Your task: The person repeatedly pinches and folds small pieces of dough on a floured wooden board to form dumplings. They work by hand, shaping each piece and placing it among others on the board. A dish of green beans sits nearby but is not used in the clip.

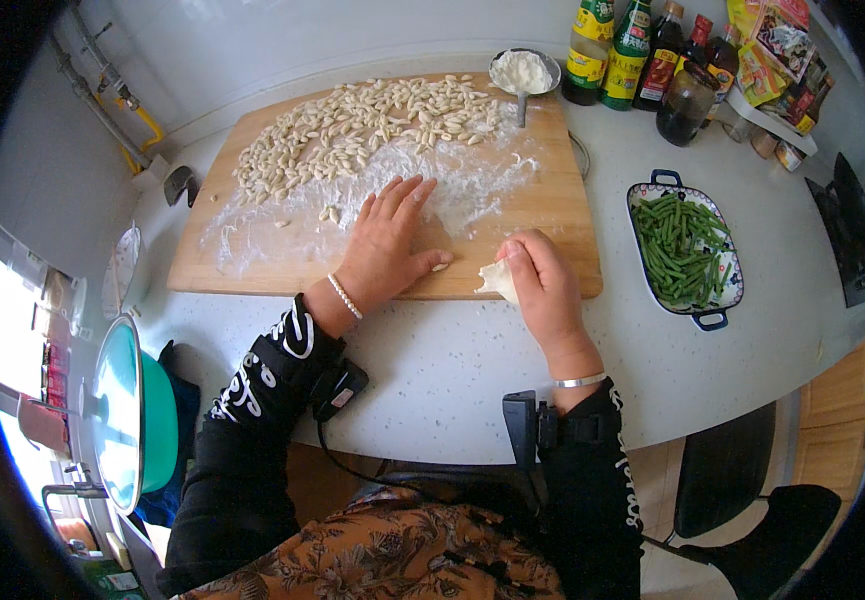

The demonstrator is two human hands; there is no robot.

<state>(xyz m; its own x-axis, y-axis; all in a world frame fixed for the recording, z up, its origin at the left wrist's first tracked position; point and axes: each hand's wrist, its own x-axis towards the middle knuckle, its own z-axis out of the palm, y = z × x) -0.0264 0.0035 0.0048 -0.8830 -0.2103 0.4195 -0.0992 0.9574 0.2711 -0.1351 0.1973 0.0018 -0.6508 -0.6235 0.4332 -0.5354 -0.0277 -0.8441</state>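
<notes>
My left hand (388, 236) rests on the floured wooden board (542, 210), its fingers stretched out and lying flat. The thumb tip is at a small piece of dough (440, 267) near the board's front edge. My right hand (542, 285) is closed round a lump of dough (495, 281), whose torn, pale end sticks out to the left of the fist. Beyond both hands, many small shaped dough pieces (352, 125) cover the far part of the board. Loose white flour (452, 190) is smeared between them and my hands.
At the board's far right corner stands a scoop of flour (520, 72). Sauce bottles (625, 60) and packets (767, 50) line the back right. A handled dish of green beans (680, 245) is on the right. A teal basin (137, 415) stands on the left.
</notes>
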